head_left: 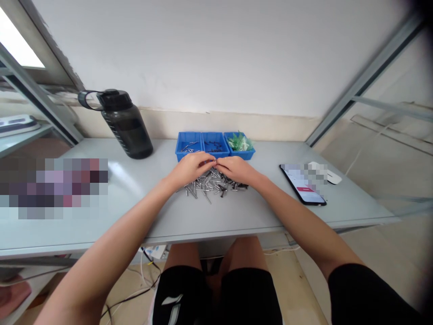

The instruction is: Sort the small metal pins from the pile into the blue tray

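My left hand (193, 167) and my right hand (239, 168) meet above a pile of loose fasteners (203, 184), fingertips pinched together. Something tiny shows between them, too small to name. Silver, thin-shanked pieces like blind rivets make up the left of the pile; dark screws (222, 189) lie more to the right. Just behind my hands stand three joined blue bins. A few silver pieces lie in the left bin (179, 143), dark screws in the middle bin (214, 136), and green and white plastic pieces (241, 142) heap up in the right bin (248, 154). My hands hide part of the pile.
A dark water bottle (126, 126) stands at the back left of the grey table (216, 221). On the right lie a phone (302, 185) and a white object, partly blurred out. Blurred items sit at far left. Metal frame posts (365, 76) rise at both sides.
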Demonstrator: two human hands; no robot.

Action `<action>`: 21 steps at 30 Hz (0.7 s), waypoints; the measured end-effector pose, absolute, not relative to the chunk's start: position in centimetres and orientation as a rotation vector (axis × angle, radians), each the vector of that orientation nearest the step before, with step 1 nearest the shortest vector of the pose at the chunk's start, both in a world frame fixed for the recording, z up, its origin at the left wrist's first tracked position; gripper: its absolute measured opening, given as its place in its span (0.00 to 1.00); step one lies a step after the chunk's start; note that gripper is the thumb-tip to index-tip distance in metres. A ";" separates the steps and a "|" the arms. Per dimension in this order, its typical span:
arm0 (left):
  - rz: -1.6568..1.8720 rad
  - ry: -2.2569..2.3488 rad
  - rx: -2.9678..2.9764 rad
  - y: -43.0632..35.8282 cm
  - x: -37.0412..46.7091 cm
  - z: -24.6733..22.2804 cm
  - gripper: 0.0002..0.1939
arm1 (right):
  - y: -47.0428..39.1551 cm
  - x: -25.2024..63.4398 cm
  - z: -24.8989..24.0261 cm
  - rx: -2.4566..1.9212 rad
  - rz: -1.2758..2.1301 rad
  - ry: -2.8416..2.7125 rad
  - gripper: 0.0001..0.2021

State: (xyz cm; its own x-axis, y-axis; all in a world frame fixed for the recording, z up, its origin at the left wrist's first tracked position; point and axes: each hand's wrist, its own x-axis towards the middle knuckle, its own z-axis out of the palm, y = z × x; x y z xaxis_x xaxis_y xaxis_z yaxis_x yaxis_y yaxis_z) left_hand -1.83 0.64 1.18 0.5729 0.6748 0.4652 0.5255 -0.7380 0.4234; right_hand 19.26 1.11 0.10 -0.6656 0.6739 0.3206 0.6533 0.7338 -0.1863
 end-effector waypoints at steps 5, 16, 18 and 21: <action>0.897 1.047 2.584 0.3 -1.7 1.6 0.10 | 1.0 19.2 0.2 -1.056 0.073 -2.548 0.15; 0.730 1.154 2.718 -0.1 -1.6 1.6 0.07 | 0.7 19.3 0.4 -0.882 0.100 -2.391 0.15; 0.700 1.167 2.719 -0.2 -1.6 1.5 0.07 | 0.8 19.3 0.2 -0.883 0.085 -2.404 0.14; 0.683 1.195 2.703 -0.2 -1.5 1.5 0.07 | 1.0 19.3 -0.1 -0.903 0.058 -2.419 0.14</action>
